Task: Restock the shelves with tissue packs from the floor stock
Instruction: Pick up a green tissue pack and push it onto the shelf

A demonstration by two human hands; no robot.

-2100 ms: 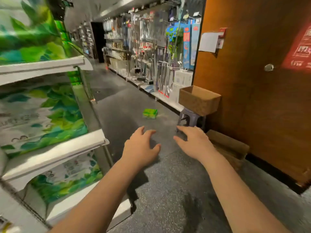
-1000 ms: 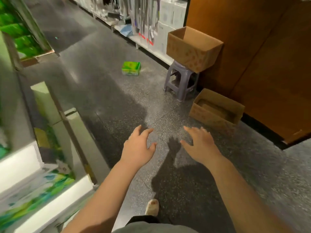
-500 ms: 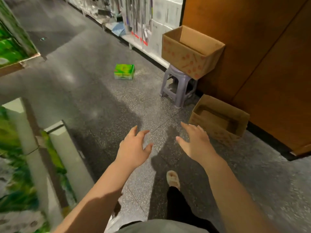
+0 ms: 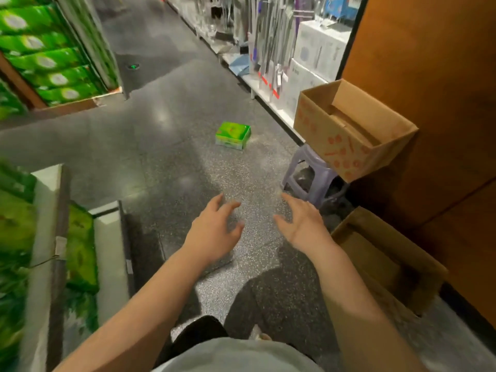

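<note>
Head view: tissue pack lies on the floor, well beyond both hands' released fingers.

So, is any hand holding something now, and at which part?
Nothing is held. The left hand and the right hand are both empty, fingers spread above the floor.

shelf tissue packs blurred and cut off left, lower cardboard box partly behind right forearm

On the speckled floor lie a green tissue pack, a stool and a box.
</note>
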